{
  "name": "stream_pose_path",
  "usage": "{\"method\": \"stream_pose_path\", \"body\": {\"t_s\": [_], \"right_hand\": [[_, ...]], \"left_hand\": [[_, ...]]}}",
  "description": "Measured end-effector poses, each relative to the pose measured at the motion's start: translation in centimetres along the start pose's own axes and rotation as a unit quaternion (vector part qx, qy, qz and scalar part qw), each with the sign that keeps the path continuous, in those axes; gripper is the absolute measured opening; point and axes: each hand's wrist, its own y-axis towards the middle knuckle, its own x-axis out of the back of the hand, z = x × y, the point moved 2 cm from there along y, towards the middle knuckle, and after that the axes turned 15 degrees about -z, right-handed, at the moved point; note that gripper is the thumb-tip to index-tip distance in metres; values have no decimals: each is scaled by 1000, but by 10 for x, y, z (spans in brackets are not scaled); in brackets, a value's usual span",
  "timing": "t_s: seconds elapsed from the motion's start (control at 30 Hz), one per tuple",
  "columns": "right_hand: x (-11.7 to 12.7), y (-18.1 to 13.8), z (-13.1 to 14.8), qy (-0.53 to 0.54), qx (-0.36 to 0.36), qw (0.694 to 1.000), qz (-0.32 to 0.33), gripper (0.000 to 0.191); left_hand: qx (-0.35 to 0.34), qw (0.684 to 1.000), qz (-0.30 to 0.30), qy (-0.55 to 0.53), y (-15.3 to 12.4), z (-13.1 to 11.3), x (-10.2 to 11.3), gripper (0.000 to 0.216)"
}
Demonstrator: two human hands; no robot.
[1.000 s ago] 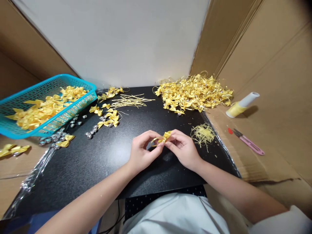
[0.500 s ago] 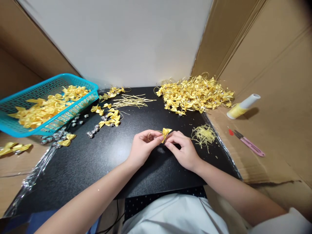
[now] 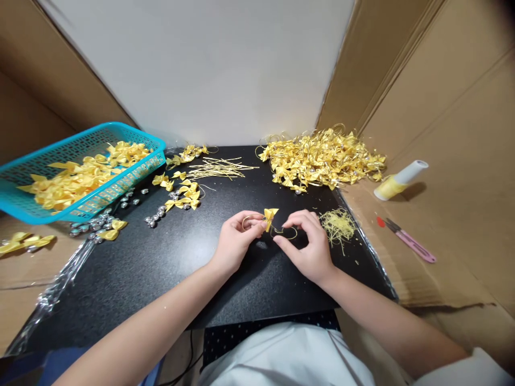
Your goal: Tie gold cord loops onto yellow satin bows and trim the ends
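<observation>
Ribbon bow (image 3: 270,214), small, yellow and glossy, is standing out above the left hand's fingertips, its folded loop spreading at the top and its lower part narrowing toward the thumb. It is sitting just over the near middle of the black worktop (image 3: 161,273), between the two hands. Thin gold cord (image 3: 296,234) is curving out from it on the right, and another strand is curling by the left fingers.

The left hand (image 3: 237,241) is pinching the bow between thumb and forefinger, its other fingers folding in behind, its forearm slanting in from the lower left. The right hand (image 3: 309,244) is holding its thumb and forefinger apart in a C shape, the cord looping across that gap; whether a fingertip is touching it, I cannot tell.

Farther out, yellow clippings (image 3: 337,228) are lying just beyond the right hand. A heap of bows (image 3: 322,158) is filling the back right, straight cords (image 3: 221,168) are lying at the back middle, and a blue basket (image 3: 161,146) is holding more bows at the left.
</observation>
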Motion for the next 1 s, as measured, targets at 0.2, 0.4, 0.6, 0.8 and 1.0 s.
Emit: {"method": "stream_pose_path", "body": {"t_s": [0.2,0.4,0.6,0.8,1.0], "right_hand": [[-3,-4,5,-118,110,986,-29,18],[-6,-6,-1,-130,54,990,-4,16],[-1,-1,0,-109,41,993,0,17],[-1,1,6,-118,123,985,-16,4],[-8,-1,1,-140,81,987,8,5]], "left_hand": [[7,1000,2,-8,-7,-4,-4,30],[16,999,12,-30,-8,-1,-6,32],[11,1000,15,-20,-4,-4,-4,33],[-101,991,40,74,-11,-11,-4,25],[-256,940,57,218,-18,-14,-3,17]]}}
